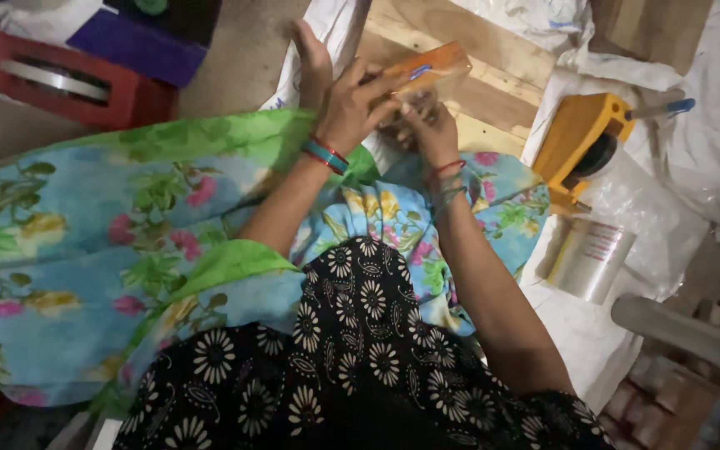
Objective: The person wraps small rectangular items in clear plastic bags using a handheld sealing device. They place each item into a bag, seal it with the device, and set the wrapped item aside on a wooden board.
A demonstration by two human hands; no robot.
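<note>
Orange packet [423, 73] held above the lap, gripped between both hands: left hand [352, 104] wrapped over its near end, right hand [431, 129] pinching underneath. Best kept level and steady, fingers clear of the ends. Right of the hands, clear tape roll [591, 258] and yellow tape dispenser [581, 142]; beyond, wooden pallet [493, 83].

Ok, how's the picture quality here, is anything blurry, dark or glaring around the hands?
Head view: dim, uneven light; the orange packet and both hands, left hand and right hand, are softly motion-blurred; the bottom right corner is dark and out of focus; the clear tape roll shows mild sheen; no harsh glare.
</note>
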